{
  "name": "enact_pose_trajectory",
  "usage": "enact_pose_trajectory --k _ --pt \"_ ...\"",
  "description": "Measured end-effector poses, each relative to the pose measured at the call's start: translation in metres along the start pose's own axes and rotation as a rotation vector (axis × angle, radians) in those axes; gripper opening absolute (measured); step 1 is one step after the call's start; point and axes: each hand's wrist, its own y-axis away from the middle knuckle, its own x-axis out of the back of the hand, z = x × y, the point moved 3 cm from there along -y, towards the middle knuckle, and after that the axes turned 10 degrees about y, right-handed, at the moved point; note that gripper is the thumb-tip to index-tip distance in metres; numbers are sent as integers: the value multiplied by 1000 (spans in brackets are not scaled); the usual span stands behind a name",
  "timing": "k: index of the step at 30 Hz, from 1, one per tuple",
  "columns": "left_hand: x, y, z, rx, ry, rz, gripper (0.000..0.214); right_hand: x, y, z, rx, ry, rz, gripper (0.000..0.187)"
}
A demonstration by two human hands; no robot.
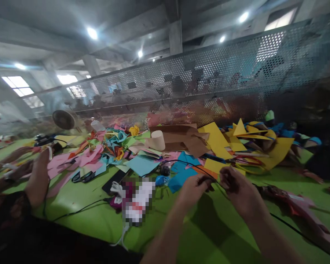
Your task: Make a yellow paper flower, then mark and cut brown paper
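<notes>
My left hand (195,189) and my right hand (236,190) are close together above the green table (79,220), right of centre. Both have their fingers curled in a pinch on a thin black cable (291,229). The cable trails off to the lower right and also arcs back toward a small dark object (165,169) among the paper. A blue paper sheet (181,178) and an orange strip (206,171) lie just beyond my left fingers. The view is blurred, so the fingertips are indistinct.
Heaps of coloured paper scraps (110,145), yellow sheets (217,141), brown paper (181,137), a tape roll (158,140) and black scissors (84,177) cover the far table. Another person's forearm (38,178) rests at the left. A perforated metal screen (209,80) stands behind.
</notes>
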Motion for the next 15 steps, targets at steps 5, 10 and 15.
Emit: enact_pose_trajectory --k 5,10,15 --pt "16 22 5 -35 -555 238 32 -1 4 -6 -8 -109 8 40" --pt "20 45 -8 113 -967 96 54 -1 6 -5 20 -136 -22 34" --pt "21 44 -27 161 -1100 39 61 -3 9 -8 58 -117 -53 29"
